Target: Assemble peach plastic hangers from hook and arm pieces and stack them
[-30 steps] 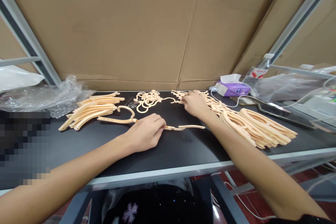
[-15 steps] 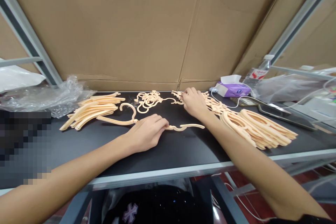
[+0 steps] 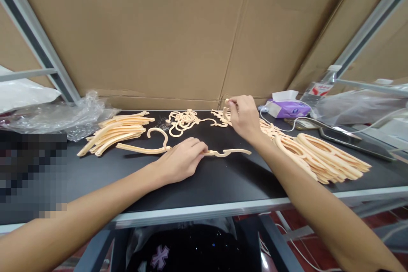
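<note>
My left hand [image 3: 184, 160] is closed on a cream plastic clothes hanger [image 3: 140, 148] lying low over the black table; its hook curls up on the left and a thin wavy part sticks out to the right. Its middle is hidden under my fingers. My right hand [image 3: 246, 117] pinches a small curved cream piece [image 3: 225, 112], raised above a heap of small wavy pieces [image 3: 269, 128]. Between the hands, farther back, lies a tangled pile of cream hooks [image 3: 183, 122].
Straight hanger arms [image 3: 119, 131] are stacked at left, beside crumpled clear plastic [image 3: 83, 112]. Looped cream parts [image 3: 331, 159] lie at right. Behind them are a purple tissue pack [image 3: 285, 108], a white cable, a tablet [image 3: 357, 142] and a bottle [image 3: 325, 83]. Cardboard [image 3: 159, 34] stands behind the table.
My right hand has risen from the heap of small wavy pieces with a curved piece between its fingers. My left hand stays on the hanger. The view has shifted slightly.
</note>
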Demonstrator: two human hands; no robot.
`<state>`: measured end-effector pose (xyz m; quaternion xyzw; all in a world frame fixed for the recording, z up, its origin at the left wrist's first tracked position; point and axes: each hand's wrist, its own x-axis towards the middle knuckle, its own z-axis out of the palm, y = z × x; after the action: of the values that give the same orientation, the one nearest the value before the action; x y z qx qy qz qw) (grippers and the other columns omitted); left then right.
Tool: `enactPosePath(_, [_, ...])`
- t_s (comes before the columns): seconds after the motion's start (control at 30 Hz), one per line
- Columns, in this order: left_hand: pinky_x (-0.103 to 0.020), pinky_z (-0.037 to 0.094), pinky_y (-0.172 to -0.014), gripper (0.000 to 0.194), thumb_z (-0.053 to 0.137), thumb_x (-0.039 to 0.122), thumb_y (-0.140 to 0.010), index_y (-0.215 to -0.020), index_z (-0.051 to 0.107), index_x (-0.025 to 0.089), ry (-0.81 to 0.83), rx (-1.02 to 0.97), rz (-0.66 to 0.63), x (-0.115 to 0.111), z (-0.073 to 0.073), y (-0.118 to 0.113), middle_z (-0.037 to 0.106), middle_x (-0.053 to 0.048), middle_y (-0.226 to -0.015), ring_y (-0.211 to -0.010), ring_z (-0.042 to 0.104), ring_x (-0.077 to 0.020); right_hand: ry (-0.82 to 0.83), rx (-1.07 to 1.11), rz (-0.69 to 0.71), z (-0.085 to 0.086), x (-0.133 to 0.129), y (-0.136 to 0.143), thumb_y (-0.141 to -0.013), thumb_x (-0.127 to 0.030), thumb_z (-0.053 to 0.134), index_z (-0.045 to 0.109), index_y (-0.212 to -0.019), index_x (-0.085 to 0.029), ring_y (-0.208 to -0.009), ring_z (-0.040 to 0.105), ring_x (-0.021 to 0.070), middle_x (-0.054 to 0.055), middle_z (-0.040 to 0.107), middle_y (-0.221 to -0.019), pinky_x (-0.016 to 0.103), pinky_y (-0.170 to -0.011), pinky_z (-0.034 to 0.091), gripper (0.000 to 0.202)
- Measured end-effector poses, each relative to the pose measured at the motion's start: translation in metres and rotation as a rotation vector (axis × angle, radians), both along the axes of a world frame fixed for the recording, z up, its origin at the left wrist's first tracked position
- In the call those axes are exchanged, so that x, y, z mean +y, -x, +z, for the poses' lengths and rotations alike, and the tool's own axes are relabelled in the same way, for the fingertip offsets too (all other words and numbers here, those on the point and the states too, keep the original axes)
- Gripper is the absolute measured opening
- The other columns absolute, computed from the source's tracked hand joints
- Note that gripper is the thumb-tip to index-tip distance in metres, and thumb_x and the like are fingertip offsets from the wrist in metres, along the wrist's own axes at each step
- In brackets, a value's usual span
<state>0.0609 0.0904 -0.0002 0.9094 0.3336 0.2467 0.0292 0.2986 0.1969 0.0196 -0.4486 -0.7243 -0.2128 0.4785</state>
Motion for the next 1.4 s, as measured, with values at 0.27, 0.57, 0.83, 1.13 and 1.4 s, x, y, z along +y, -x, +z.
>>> enactPosePath(0.27, [-0.034, 0.051, -0.082, 0.017, 0.044, 0.018, -0.099, -0.096, 0.060, 0.015, -0.004, 0.010, -0.025, 0.003, 0.000, 0.000, 0.063, -0.008, -0.095, -0.091, 0.059, -0.0204, 0.158, 0.380, 0.181, 0.004, -0.007, 0.009, -0.093, -0.031, 0.051, 0.064, -0.089, -0.019, -0.080, 0.063, 0.0194, 0.007, 0.070, -0.088, 0.036, -0.079, 0.048, 0.019])
enactPosePath(0.57, [-0.037, 0.052, -0.081, 0.009, 0.052, 0.024, -0.095, -0.095, 0.058, 0.018, -0.112, -0.055, 0.092, 0.006, 0.005, 0.003, 0.064, -0.007, -0.094, -0.090, 0.061, -0.0218, 0.411, 0.697, 0.524, 0.008, -0.026, 0.032, -0.087, -0.041, 0.062, 0.062, -0.088, -0.018, -0.059, 0.060, 0.0120, -0.001, 0.063, -0.068, 0.028, -0.059, 0.049, 0.023])
enactPosePath(0.83, [-0.034, 0.052, -0.082, 0.035, 0.063, 0.039, -0.090, -0.117, 0.052, 0.019, -0.140, -0.329, 0.176, 0.013, 0.016, 0.013, 0.066, -0.007, -0.104, -0.093, 0.063, -0.0204, 0.607, 0.754, 0.834, 0.009, -0.062, 0.064, -0.082, -0.050, 0.070, 0.060, -0.089, -0.018, -0.061, 0.064, 0.0131, -0.002, 0.063, -0.067, 0.030, -0.062, 0.057, 0.034])
enactPosePath(1.13, [-0.022, 0.042, -0.058, 0.018, 0.052, 0.033, -0.094, -0.098, 0.061, 0.017, 0.093, -0.358, 0.111, 0.016, 0.044, 0.035, 0.064, 0.003, -0.065, -0.057, 0.055, -0.0109, 0.712, 0.648, 0.917, 0.009, -0.078, 0.090, -0.086, -0.043, 0.064, 0.060, -0.088, -0.020, -0.067, 0.064, 0.0127, -0.001, 0.066, -0.077, 0.029, -0.066, 0.055, 0.024])
enactPosePath(1.4, [-0.027, 0.051, -0.073, 0.033, 0.056, 0.049, -0.088, -0.093, 0.069, 0.020, -0.005, -0.346, 0.450, 0.025, 0.055, 0.104, 0.075, -0.003, -0.091, -0.079, 0.066, -0.0191, 0.557, -0.152, 0.679, 0.005, -0.083, 0.123, -0.091, -0.022, 0.061, 0.071, -0.093, -0.017, -0.092, 0.059, 0.0171, 0.006, 0.067, -0.093, 0.033, -0.087, 0.047, 0.011])
